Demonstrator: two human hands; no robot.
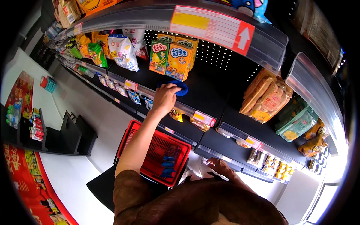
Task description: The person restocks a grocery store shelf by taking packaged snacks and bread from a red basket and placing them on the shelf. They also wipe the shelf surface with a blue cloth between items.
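Note:
My left hand [166, 95] presses a dark blue cloth [181, 87] onto the black shelf board [205, 97], close to its front edge. Just behind the cloth stand several upright snack boxes, with a green box [159, 57] and an orange box [179, 62] in front. Lower down, near my body, my right hand [220, 166] hangs with loosely bent fingers and nothing visible in it. Between my arms and below the shelf is a red plastic basket [132, 123] with several blue packets [168, 166] inside.
Left of the boxes are a white snack bag [122, 52] and a green bag [97, 54]. Packaged bread [267, 97] and a green package [296, 123] stand to the right. A clear price rail [126, 24] overhangs the board. Lower shelves hold small packets [133, 96].

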